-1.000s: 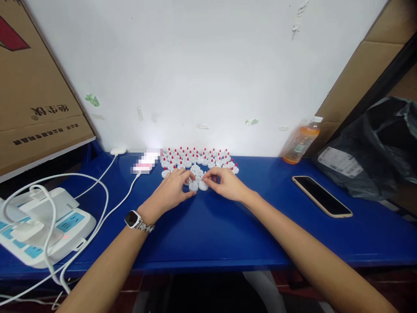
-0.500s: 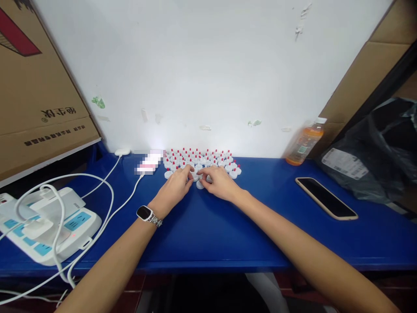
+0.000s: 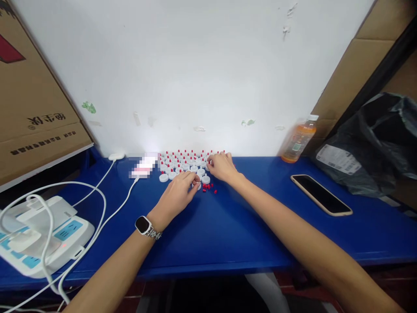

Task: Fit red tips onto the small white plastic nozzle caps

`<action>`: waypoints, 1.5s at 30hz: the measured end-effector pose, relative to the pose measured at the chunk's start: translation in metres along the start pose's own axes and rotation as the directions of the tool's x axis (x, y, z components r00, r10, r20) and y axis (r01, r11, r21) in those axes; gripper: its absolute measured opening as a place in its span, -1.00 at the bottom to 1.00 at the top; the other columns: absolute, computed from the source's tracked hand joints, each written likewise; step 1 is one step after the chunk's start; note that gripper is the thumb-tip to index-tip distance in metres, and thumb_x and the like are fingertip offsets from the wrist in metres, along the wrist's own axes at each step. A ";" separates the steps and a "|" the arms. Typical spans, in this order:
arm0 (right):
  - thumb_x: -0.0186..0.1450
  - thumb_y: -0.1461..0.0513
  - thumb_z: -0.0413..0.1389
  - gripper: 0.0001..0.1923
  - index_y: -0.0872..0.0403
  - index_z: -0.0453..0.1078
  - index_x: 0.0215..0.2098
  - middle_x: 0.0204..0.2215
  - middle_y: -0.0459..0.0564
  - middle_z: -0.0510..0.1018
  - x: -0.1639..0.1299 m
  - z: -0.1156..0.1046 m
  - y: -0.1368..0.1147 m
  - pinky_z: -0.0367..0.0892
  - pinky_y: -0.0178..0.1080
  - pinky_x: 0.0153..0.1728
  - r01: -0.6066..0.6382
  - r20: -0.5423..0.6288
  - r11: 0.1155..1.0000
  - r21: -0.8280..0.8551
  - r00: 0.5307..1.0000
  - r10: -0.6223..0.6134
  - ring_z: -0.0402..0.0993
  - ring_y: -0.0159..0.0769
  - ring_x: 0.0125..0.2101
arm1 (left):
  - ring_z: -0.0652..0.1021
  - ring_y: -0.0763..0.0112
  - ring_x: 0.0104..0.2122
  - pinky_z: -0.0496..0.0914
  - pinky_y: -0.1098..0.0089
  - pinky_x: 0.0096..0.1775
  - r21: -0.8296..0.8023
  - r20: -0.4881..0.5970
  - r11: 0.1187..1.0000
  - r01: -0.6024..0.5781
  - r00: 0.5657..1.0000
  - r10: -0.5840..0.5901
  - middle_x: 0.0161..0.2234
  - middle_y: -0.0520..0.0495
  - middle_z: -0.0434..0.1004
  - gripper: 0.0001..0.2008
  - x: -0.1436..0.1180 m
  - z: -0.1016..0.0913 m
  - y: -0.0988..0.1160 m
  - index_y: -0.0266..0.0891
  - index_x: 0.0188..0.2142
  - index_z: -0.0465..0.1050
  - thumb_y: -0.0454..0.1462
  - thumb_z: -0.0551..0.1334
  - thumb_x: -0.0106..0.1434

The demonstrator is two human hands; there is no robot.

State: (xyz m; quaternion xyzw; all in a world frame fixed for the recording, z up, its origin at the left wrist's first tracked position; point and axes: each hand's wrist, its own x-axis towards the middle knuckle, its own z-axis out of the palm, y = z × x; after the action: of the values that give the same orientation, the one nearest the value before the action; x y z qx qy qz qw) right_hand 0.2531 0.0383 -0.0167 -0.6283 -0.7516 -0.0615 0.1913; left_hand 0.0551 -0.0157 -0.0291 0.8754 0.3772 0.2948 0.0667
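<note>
Several small white caps with red tips point(image 3: 182, 161) stand packed together on the blue table point(image 3: 228, 230) against the white wall. A few loose red tips point(image 3: 208, 187) lie just in front of them. My left hand point(image 3: 179, 193), with a watch on its wrist, pinches a white cap point(image 3: 198, 184) at the group's front edge. My right hand point(image 3: 221, 167) reaches farther back, its fingers closed among the caps on the right side; what it grips is hidden.
A white power strip point(image 3: 42, 234) with cables lies at the left, below a cardboard box point(image 3: 35, 95). A phone point(image 3: 321, 194) lies face up at the right, near an orange drink bottle point(image 3: 298, 141) and a black plastic bag point(image 3: 374, 148).
My right hand has moved back and to the right into the caps. Loose red tips now show in front of the group. My left hand stays at the front edge.
</note>
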 end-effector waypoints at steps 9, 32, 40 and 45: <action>0.26 0.20 0.11 -0.85 0.12 0.48 -0.32 -0.38 0.01 0.60 -0.021 -0.019 -0.008 0.26 -0.19 -0.20 0.057 -0.140 0.742 0.668 0.989 0.050 0.43 -0.29 -0.36 | 0.47 0.23 -0.07 0.39 0.22 -0.02 -0.014 -0.196 1.000 0.013 0.981 -0.016 -0.03 -0.15 0.40 -0.75 -0.001 -0.003 0.005 -0.19 0.02 0.30 -0.18 0.13 0.40; 0.35 0.02 -0.06 -0.57 0.03 0.05 -0.60 -0.68 -0.22 0.08 -0.050 -0.017 -0.029 -0.03 -0.31 -0.55 -0.065 0.105 0.445 0.893 0.992 -0.064 -0.02 -0.46 -0.63 | 0.48 0.30 -0.24 0.41 0.26 -0.14 -0.220 -0.113 0.975 -0.042 0.994 0.017 -0.23 -0.10 0.49 -0.70 0.001 -0.009 0.011 -0.22 0.01 0.38 -0.09 0.11 0.42; 0.40 -0.05 -0.07 -0.55 0.06 0.21 -0.51 -0.60 -0.14 0.32 -0.058 -0.031 -0.028 0.09 -0.31 -0.47 0.104 0.003 0.555 0.826 0.982 -0.189 0.20 -0.42 -0.56 | 0.43 0.40 -0.43 0.41 0.37 -0.36 -0.730 0.146 0.654 0.200 0.980 -0.137 -0.43 -0.05 0.39 -0.51 0.008 -0.004 0.010 -0.26 -0.31 0.35 0.06 -0.09 0.44; 0.33 -0.13 -0.05 -0.47 0.02 0.03 -0.60 -0.67 -0.22 0.04 -0.053 -0.024 -0.029 -0.05 -0.30 -0.54 0.030 0.036 0.395 0.918 0.987 -0.158 -0.06 -0.46 -0.62 | 0.47 0.21 -0.05 0.39 0.15 0.03 -0.107 -0.156 0.982 -0.156 0.978 0.138 -0.09 -0.15 0.47 -0.72 -0.002 -0.017 0.011 -0.19 0.05 0.36 -0.15 0.11 0.42</action>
State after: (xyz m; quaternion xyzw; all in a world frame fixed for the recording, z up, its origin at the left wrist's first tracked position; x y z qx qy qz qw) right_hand 0.2374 -0.0247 -0.0094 -0.3801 -0.7064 0.3860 0.4556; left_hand 0.0511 -0.0268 -0.0119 0.8712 0.2971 0.3847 0.0686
